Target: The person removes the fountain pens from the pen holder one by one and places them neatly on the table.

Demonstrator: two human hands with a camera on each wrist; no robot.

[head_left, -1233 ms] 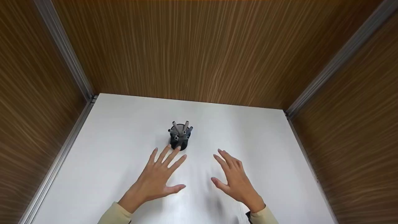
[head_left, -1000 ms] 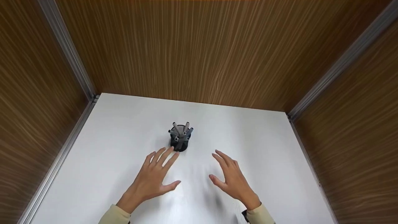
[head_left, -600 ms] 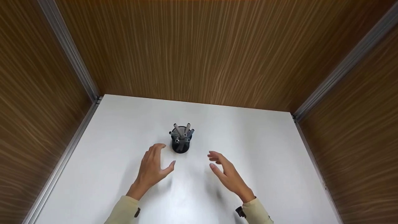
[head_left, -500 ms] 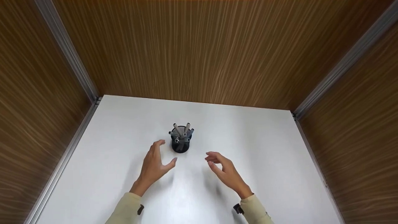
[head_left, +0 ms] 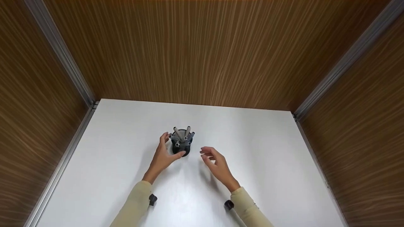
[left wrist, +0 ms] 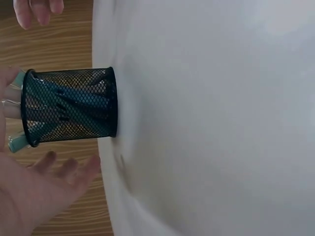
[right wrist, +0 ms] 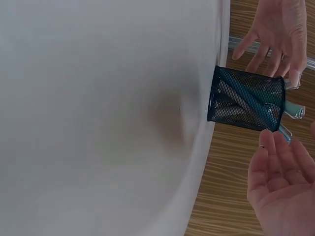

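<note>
The left hand (head_left: 162,156) is the nearer one to the pen cup (head_left: 181,147): its grip is cupping around the cup's left flank, thumb (head_left: 179,155) coming in at the near side of the base and fingers (head_left: 164,137) reaching up along the far-left side by the rim. In the left wrist view the cup (left wrist: 69,105) is sitting between the thumb and the spread fingers (left wrist: 69,169), which are lying straight and loose rather than curled. Whether they are pressing on the mesh or only standing just beside it is hard to tell, so this grip is reading as unclosed, holding nothing.

The right hand (head_left: 215,164) is hovering to the right of the cup and a little nearer the body, apart from it, with a clear strip of counter (head_left: 258,151) between. Its grip is relaxed too, fingers (head_left: 206,150) loosely bent toward the cup and holding nothing; the right wrist view is showing the palm (right wrist: 280,189) facing the mesh wall (right wrist: 246,98) without touching it.

The cup is standing upright on the counter, its long axis vertical, straight ahead between the two grips. Grey pens (head_left: 183,134) are leaning out of its top, fanning away past the rim toward the far wooden wall (head_left: 202,50).
</note>
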